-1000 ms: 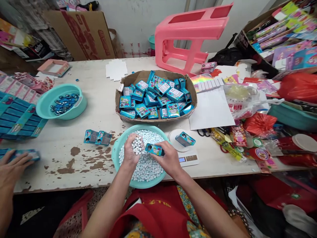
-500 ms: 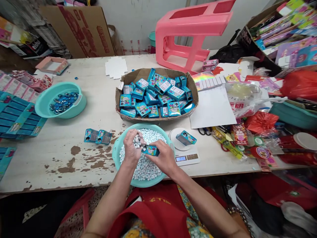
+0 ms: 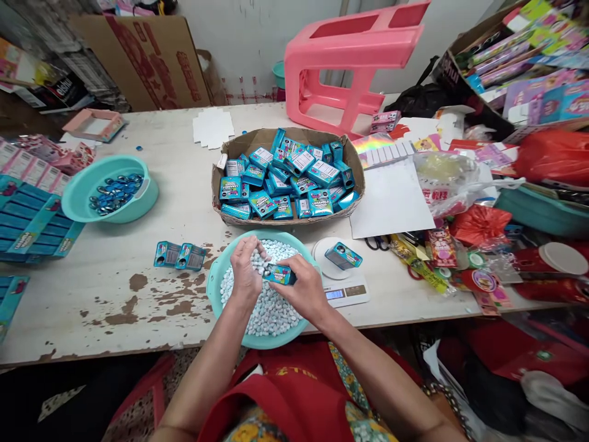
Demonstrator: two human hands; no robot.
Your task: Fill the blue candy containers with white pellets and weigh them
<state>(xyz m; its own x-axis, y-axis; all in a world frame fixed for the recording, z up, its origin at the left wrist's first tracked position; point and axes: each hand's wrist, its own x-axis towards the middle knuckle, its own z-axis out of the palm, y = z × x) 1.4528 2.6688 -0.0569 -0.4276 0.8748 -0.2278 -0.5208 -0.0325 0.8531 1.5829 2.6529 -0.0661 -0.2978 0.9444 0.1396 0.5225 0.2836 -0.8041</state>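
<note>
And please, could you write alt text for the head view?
A person's left hand holds white candies beside a blue Caramelo Macizo box in the right hand, above a turquoise basin of more candies. A digital scale stands beside it.

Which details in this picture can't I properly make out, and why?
All in the head view:
- Scale display: digits too small and blurred.
- White pieces in the left hand: number hidden by its fingers.
- Blue box in the right hand: fill hidden by its walls.
- Bluish packs: cut off by the left edge.
</note>
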